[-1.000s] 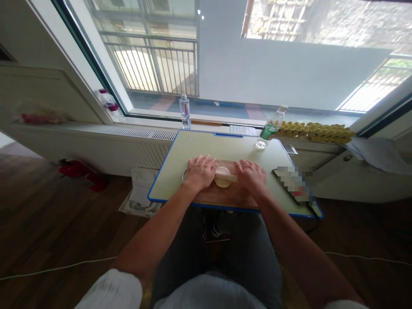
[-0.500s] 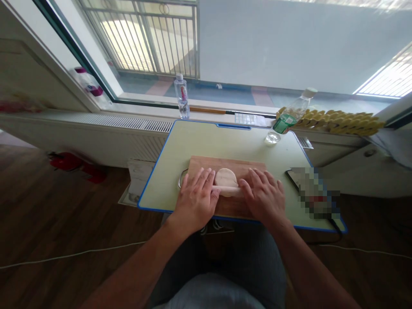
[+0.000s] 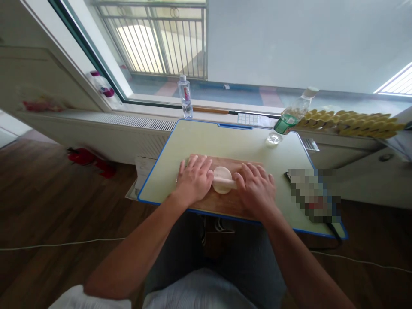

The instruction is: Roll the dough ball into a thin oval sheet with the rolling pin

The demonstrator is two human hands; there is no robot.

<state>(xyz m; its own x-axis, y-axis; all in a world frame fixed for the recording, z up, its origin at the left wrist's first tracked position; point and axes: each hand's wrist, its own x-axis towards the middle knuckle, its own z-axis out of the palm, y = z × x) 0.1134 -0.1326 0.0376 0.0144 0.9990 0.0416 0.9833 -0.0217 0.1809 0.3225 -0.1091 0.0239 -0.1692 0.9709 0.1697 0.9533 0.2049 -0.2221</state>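
A pale rolling pin [image 3: 224, 183] lies across a round, flat piece of dough [image 3: 222, 173] on a wooden cutting board [image 3: 222, 205]. My left hand [image 3: 195, 179] is over the pin's left end, and my right hand [image 3: 255, 183] covers the right end. Both hold the pin under palm and thumb, with fingers stretched forward past it. Dough shows in front of and behind the pin, between my thumbs. The pin's two ends are hidden beneath my hands.
The board rests on a small blue-edged table [image 3: 206, 137]. A green-labelled bottle [image 3: 286, 123] stands at its back right, and a blurred-out phone-like item [image 3: 309, 195] lies right. Another bottle [image 3: 186, 98] is on the windowsill. A red fire extinguisher [image 3: 92, 162] lies on the floor at left.
Both hands and the rolling pin have moved slightly away from me over the dough, so more dough shows on the near side. The camera view has shifted a little.
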